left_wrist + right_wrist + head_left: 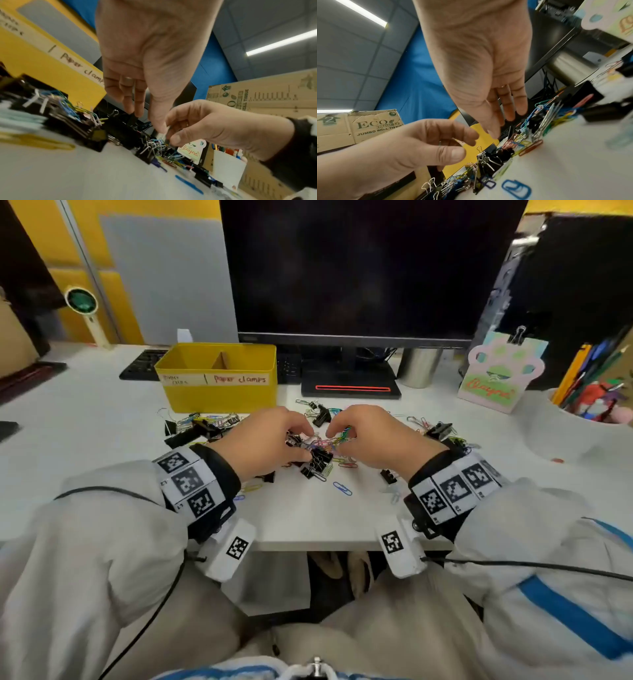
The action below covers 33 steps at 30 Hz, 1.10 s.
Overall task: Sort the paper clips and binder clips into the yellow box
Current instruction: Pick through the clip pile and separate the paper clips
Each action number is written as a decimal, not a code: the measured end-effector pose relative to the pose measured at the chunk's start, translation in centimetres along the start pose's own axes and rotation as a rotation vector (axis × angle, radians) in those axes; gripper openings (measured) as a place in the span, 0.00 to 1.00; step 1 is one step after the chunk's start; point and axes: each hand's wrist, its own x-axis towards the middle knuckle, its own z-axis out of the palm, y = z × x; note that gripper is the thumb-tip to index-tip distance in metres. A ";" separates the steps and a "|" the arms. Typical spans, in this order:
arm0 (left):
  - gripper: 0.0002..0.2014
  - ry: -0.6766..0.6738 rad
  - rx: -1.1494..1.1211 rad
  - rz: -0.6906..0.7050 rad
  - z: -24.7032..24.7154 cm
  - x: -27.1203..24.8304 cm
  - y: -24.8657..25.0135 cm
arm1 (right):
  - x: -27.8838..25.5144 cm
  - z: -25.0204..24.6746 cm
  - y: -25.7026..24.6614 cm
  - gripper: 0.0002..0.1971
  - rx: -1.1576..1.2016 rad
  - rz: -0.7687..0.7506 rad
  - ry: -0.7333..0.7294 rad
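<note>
The yellow box (219, 378) stands at the back left of the desk, split by a divider and labelled for paper clips and paper clamps. Both hands meet over a tangle of coloured paper clips (323, 442) and black binder clips (318, 461) at mid-desk. My left hand (303, 440) curls round black binder clips (293, 440). My right hand (334, 434) pinches a bunch of coloured paper clips (346, 434). In the left wrist view the right hand's thumb (176, 139) and fingers nip a pale clip (162, 135) at the left thumb tip. More clips lie left (202, 426), right (442, 431) and behind (320, 412).
A dark monitor (356, 268) on its stand fills the back, with a keyboard (142, 366) behind the box. A metal cup (419, 368), a pink card holder (496, 371) and a pen pot (589, 398) stand at the right. A loose blue paper clip (342, 488) lies near the front edge.
</note>
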 end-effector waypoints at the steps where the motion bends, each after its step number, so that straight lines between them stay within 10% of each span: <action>1: 0.21 -0.033 -0.017 -0.006 0.1 0.5 0.0 | 0.4 0.2 0.0 0.14 -0.021 0.004 -0.036; 13: 0.11 -0.283 -0.039 -0.034 0.7 6.4 -1.3 | 5.5 0.4 0.1 0.15 -0.129 0.091 -0.289; 27: 0.03 -0.108 -0.163 -0.109 -1.4 4.6 -3.5 | 4.8 0.8 -1.0 0.09 0.182 0.178 -0.030; 33: 0.18 -0.216 -0.328 -0.209 -3.4 4.2 -5.6 | 7.7 -0.2 -2.8 0.06 0.396 0.124 -0.018</action>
